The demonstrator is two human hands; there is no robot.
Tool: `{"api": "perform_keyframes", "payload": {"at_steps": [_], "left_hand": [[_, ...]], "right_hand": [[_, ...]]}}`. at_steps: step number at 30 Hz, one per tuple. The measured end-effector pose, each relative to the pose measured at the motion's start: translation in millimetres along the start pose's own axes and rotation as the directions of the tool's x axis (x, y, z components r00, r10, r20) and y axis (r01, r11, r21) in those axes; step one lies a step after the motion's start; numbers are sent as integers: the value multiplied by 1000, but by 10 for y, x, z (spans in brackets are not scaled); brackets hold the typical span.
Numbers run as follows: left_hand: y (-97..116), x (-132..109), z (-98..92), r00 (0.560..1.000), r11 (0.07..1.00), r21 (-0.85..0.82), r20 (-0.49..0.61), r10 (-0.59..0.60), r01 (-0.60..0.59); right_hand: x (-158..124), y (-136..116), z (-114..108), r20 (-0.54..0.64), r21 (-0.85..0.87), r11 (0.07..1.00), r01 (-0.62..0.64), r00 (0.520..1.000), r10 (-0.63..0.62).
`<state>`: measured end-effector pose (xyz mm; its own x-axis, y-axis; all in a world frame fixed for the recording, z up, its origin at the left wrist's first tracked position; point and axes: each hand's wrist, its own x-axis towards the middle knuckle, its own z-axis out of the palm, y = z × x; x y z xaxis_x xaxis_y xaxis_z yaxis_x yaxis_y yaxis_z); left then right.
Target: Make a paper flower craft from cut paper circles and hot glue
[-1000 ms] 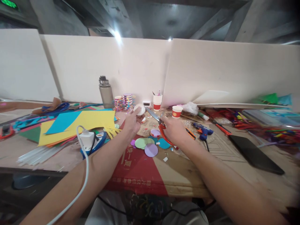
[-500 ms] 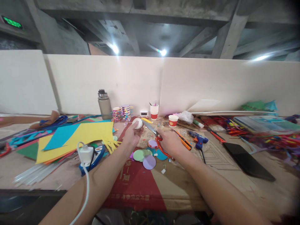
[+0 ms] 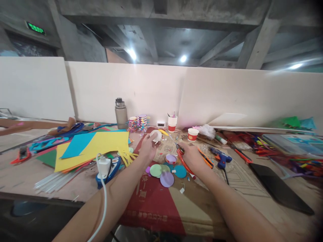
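Note:
My left hand is closed around a small white round piece, held above the table; whether it is a tape roll or a cut cup base is unclear. To its right, my right hand grips scissors with red-orange handles, their blades pointing up and left, apart from the white piece. Below the hands lie paper discs: a green one, a lilac one and a blue one. A short lilac-topped round piece with a red-and-white side sits between my hands.
Yellow paper, clear glue sticks and a blue device with a white plug lie left. Behind are a bottle, stacked colourful pieces and paper cups. A glue gun and black tablet-like slab lie right.
The view has turned slightly left, so everything sits further right. The scissors' blades have drawn back from the white round piece, and my hands are a little further apart.

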<state>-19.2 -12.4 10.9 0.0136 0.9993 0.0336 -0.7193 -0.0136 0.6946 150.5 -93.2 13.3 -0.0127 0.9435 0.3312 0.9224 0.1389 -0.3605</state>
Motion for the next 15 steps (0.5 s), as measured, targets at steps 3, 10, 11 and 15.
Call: {"api": "perform_keyframes", "payload": {"at_steps": [3, 10, 11, 15], "left_hand": [[-30, 6, -39, 984, 978, 164, 142, 109, -132], [-7, 41, -107, 890, 681, 574, 321, 325, -455], [10, 57, -116, 872, 642, 591, 331, 360, -489], [90, 115, -131, 803, 550, 588, 381, 458, -593]], "right_hand": [[65, 121, 94, -66, 263, 962, 70, 996, -55], [9, 78, 49, -68, 470, 868, 161, 987, -146], [-18, 43, 19, -61, 461, 874, 154, 988, -142], [-116, -92, -85, 52, 491, 864, 109, 987, -154]]}}
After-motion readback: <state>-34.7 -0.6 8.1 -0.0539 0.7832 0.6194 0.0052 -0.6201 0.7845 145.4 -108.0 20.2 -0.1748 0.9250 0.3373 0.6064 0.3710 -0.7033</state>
